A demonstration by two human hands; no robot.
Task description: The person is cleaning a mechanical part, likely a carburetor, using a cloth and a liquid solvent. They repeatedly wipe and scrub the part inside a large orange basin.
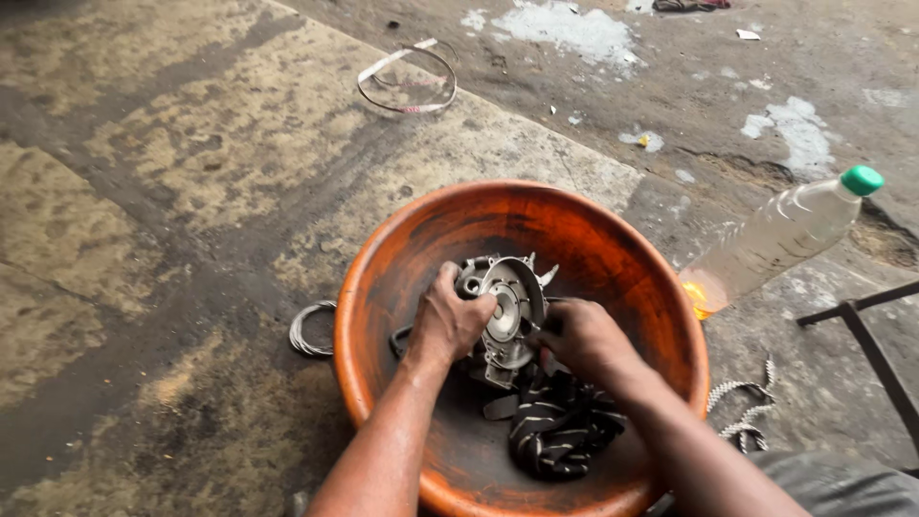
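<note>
You hold a grey metal engine casting upright in the middle of the orange basin, one grip on each side.

Your left hand clamps its left rim, fingers curled over the top edge; your right hand closes on its right side, equally near. The part's flat face tilts toward you. A striped dark rag lies just near of it in the basin. A plastic bottle lies right of the basin, a wire coil left, both apart on the floor.
</note>
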